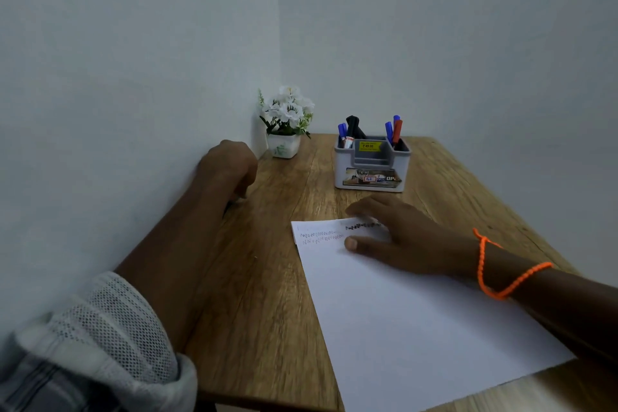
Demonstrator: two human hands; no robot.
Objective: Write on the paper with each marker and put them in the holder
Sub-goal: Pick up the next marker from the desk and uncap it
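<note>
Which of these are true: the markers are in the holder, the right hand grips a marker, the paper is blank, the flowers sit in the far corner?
1. The markers stand in the holder. True.
2. The right hand grips a marker. False: it lies flat on the paper, holding nothing.
3. The paper is blank. False: scribbled lines show near its far edge.
4. The flowers sit in the far corner by the wall. True.
5. The left hand rests on the paper. False: it is on the table, left of the paper.

I have one view only, worn on the person's head: it looks forward and down over the wooden table (267, 278) toward the wall corner, close above both forearms, wide-angle, so the edges bow
</note>
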